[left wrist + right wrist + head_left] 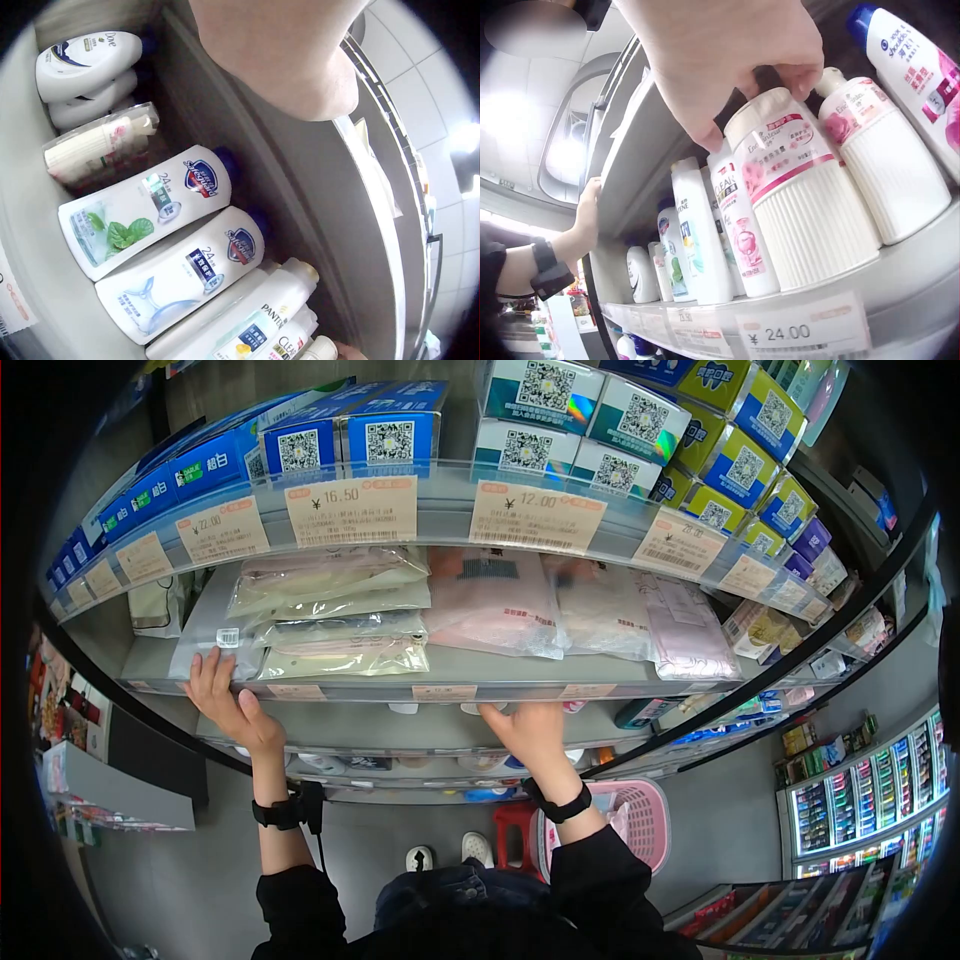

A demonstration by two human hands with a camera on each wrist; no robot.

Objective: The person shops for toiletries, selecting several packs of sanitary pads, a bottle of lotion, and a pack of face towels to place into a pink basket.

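My right hand [535,735] reaches under the middle shelf in the head view. In the right wrist view, its fingers curl round the top of a ribbed white shampoo bottle [810,210] with a pink-and-white label. A matching bottle [889,172] stands to its right, and a slim Clear bottle [739,217] to its left. My left hand [235,705] rests on the front edge of the shelf above, fingers extended over the corner of a grey plastic package [205,630]. From the left wrist view, only part of the left hand [292,60] shows, above the shampoo shelf.
Packaged cloth items [490,605] lie on the middle shelf, below toothpaste boxes [395,435] on the upper one. Safeguard bottles [157,202] line the lower shelf, fronted by a price tag [802,334]. A pink basket [650,825] stands by a red stool on the floor.
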